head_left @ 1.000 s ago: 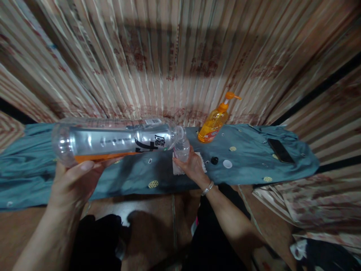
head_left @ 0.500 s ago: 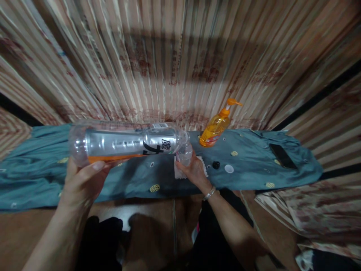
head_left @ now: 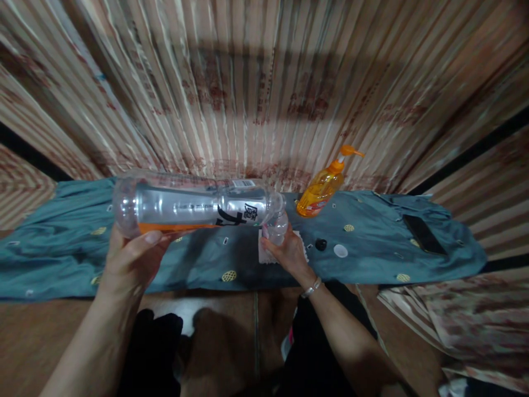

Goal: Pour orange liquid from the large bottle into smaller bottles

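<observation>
A large clear bottle (head_left: 198, 207) with a silver and orange label lies tilted nearly level, its mouth toward the right. My left hand (head_left: 134, 256) is wrapped round its base end from below. My right hand (head_left: 289, 251) grips a small clear bottle (head_left: 276, 227), holding it upright over a white cloth (head_left: 263, 252). The large bottle's mouth meets the top of the small one; whether liquid passes between them is too small to tell. A silver bracelet is on my right wrist.
An orange pump bottle (head_left: 320, 192) stands behind and right of my right hand. A black cap (head_left: 320, 244), a white disc (head_left: 340, 251) and a dark phone (head_left: 424, 234) lie on the teal cloth (head_left: 372, 226). Striped curtains hang behind.
The whole view has shifted slightly, so most things appear a little farther right. Both hands keep their grips, and the bottles stay mouth to mouth.
</observation>
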### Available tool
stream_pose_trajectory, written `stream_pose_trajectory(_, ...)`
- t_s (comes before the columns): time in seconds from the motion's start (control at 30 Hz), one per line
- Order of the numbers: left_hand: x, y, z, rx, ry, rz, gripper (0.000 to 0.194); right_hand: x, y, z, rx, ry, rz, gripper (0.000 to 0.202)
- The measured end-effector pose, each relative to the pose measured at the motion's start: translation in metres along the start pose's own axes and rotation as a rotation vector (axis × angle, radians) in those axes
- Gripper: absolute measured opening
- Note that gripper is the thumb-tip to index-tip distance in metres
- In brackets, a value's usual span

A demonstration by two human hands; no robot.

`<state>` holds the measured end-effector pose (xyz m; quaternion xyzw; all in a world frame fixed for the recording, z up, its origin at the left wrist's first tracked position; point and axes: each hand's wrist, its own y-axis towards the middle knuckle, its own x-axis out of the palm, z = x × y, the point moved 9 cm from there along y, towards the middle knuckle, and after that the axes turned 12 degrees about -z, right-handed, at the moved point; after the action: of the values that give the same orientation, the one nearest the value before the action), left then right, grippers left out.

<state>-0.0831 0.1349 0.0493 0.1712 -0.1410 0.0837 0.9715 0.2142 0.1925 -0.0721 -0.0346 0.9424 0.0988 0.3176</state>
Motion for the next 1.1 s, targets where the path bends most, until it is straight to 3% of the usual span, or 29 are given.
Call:
stream_pose_trajectory(0.4,0.000,-0.004,0.004,-0.024,0.039,0.085,0.061,0.001,0.000,-0.001,-0.032,0.000,-0.033,0.074)
stream_pose_trajectory(0.9,0.004,-0.006,0.010,0.035,0.056,0.080,0.083,-0.002,-0.005,0.000,-0.039,-0.009,-0.026,0.068)
stream_pose_trajectory(1.1,0.002,-0.007,0.011,0.042,0.051,0.084,0.075,-0.002,-0.004,-0.004,-0.060,-0.022,-0.025,0.067)
